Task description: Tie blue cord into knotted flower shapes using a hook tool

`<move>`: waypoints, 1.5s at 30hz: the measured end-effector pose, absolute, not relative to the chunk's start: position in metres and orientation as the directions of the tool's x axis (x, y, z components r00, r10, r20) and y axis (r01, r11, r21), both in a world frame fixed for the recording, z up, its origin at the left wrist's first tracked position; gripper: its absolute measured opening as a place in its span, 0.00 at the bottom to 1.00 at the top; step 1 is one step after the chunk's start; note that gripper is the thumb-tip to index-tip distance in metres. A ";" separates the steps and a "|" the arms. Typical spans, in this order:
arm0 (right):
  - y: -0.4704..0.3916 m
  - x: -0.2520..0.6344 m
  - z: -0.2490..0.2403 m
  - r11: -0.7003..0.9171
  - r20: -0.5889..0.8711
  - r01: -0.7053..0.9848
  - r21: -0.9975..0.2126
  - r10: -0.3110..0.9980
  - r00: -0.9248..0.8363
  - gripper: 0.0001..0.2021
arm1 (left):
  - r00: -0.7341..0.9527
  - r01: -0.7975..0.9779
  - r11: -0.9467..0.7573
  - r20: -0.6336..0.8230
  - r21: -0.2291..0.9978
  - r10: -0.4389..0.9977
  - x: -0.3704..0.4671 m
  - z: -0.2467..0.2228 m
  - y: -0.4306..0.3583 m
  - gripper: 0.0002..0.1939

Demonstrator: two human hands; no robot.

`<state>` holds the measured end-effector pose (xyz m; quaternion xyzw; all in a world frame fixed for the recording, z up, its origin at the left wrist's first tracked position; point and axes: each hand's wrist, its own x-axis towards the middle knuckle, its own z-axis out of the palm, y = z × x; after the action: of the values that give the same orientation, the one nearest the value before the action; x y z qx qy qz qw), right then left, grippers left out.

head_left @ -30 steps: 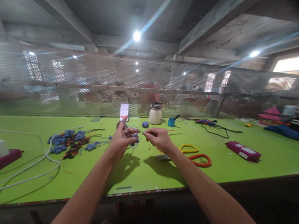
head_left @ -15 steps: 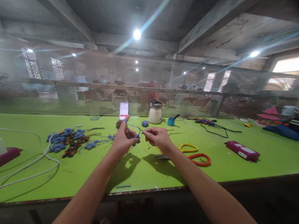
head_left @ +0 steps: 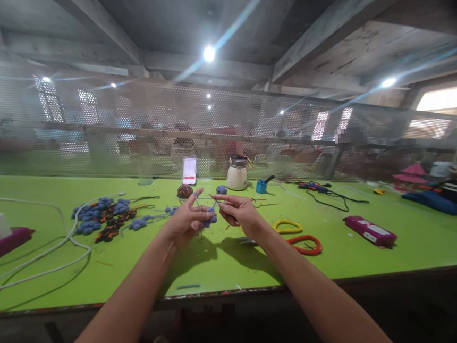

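Observation:
My left hand (head_left: pixel 187 218) pinches a small blue crocheted piece (head_left: pixel 210 219) between thumb and fingers, its index finger raised with blue yarn over it. Close beside it, my right hand (head_left: pixel 238 211) is closed on a thin crochet hook (head_left: pixel 211 196), most of which the fingers hide. Yarn runs between the two hands, just above the table. Behind the left hand lie a dark multicoloured yarn ball (head_left: pixel 184 191) and a small blue yarn ball (head_left: pixel 221 189). Finished-looking blue crocheted flowers (head_left: pixel 92 215) and black-orange ones (head_left: pixel 115 224) are heaped to the left.
Scissors (head_left: pixel 307 244) with yellow and orange handles lie by my right forearm. A phone (head_left: pixel 189 170) stands at the back near a pale jug (head_left: pixel 237 173) and a blue pot (head_left: pixel 261 186). A white cable (head_left: pixel 68 236) loops on the left; a purple power strip (head_left: pixel 371 231) lies right.
The left index finger has lowered and shifted right, uncovering the multicoloured yarn ball. The right index finger has stretched forward along the hook, and the blue piece shows more between the hands.

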<state>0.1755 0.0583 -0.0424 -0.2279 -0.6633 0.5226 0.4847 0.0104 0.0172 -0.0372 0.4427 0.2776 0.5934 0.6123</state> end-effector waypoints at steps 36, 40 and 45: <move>0.072 0.197 -0.035 0.368 0.373 -0.107 -0.923 0.798 -0.473 0.22 | 0.057 -0.081 -0.424 0.428 0.902 0.902 0.014 -0.038 0.022 0.40; 0.072 0.196 -0.034 0.364 0.368 -0.104 -0.926 0.802 -0.470 0.22 | 0.118 -0.026 -0.478 0.477 0.878 0.871 0.013 -0.041 0.026 0.40; 0.073 0.193 -0.037 0.274 0.281 -0.081 -0.958 0.855 -0.436 0.24 | 0.148 0.199 -0.596 0.577 0.778 0.803 0.013 -0.046 0.027 0.43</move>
<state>0.1927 0.0725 -0.0370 -0.2918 -0.6635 0.5270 0.4438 0.0130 0.0274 -0.0460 0.7057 0.3552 0.5475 0.2757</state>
